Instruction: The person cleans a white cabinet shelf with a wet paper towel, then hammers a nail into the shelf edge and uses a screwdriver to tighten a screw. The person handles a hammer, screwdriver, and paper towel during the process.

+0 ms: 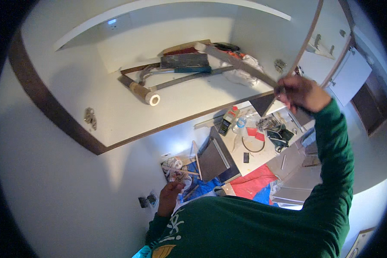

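Observation:
My right hand [303, 93], raised at the right, is closed around one end of a long, flat, grey-brown bar [245, 66] with a paler tip. Blur hides its exact kind. The bar slants up and left over the cabinet floor, where a claw hammer [176, 70], a mallet with a pale round head [142, 91], a dark block [182, 60] and a thin metal bar [191, 77] lie together. Behind the bar is a crumpled white cloth [247, 76]. Low at the left, my left hand [170, 195] has its fingers curled; whatever they may hold is hidden.
The open cabinet [129, 131] has a dark front edge and hinges on its sides. Below, a white tabletop [262, 161] carries a jug with a red cap [228, 121], a water bottle [239, 124] and cables. Red sheeting [253, 182] and blue sheeting [202, 189] cover the floor.

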